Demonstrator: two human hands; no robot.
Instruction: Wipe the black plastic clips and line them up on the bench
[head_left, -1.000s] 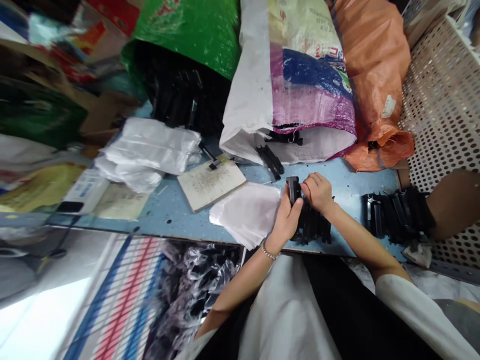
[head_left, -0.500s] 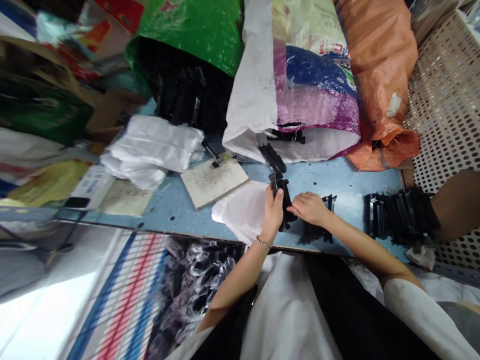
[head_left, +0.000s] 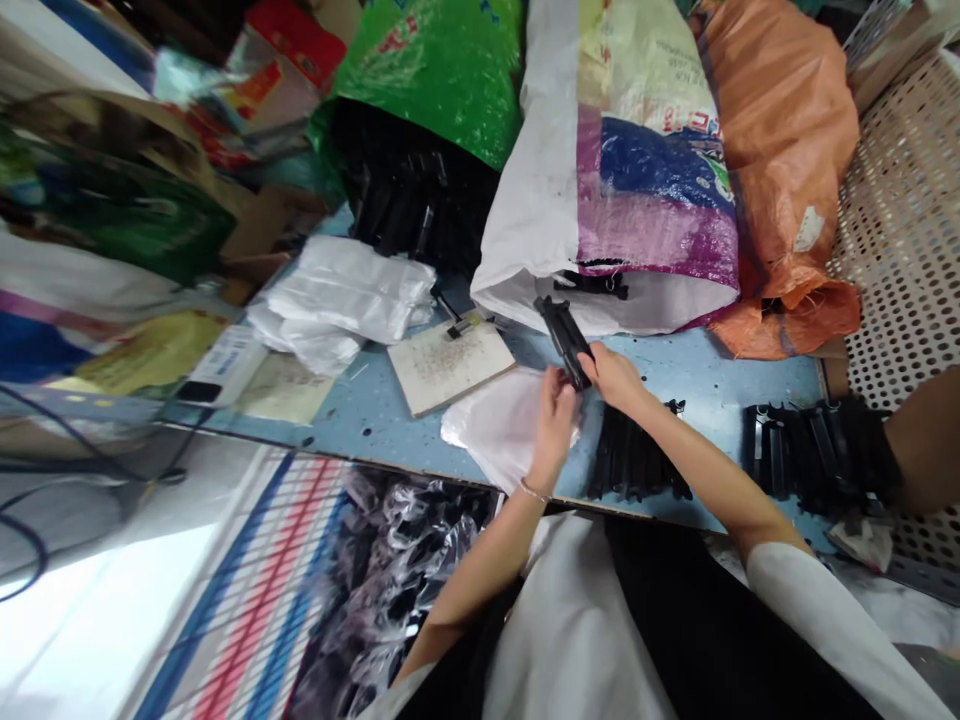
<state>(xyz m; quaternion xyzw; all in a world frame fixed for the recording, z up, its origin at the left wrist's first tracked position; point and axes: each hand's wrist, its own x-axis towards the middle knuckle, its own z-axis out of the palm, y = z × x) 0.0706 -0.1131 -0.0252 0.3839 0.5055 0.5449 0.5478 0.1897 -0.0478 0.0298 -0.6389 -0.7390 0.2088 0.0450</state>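
My right hand [head_left: 616, 380] is closed round the lower end of a long black plastic part [head_left: 561, 335], which slants up toward the mouth of a white and purple woven sack [head_left: 652, 235]. Just below that end, the fingers of my left hand [head_left: 553, 425] are drawn together; what they hold, if anything, is hidden. Under and beside the left hand lies a thin white plastic bag [head_left: 491, 420]. A row of similar black parts [head_left: 634, 460] sits on the blue table [head_left: 709, 385] below my right forearm.
Another row of black parts [head_left: 814, 450] is on the right, beside a perforated cream panel [head_left: 900, 230]. At left are stacked clear bags [head_left: 349, 295] and a stained board [head_left: 450, 365]. A green sack [head_left: 442, 70] holds black parts; an orange sack [head_left: 787, 150] stands right.
Earlier my left hand gripped a black part, with my right fingers at its lower end. Now my right hand grips a black part higher up. The view has shifted slightly left.
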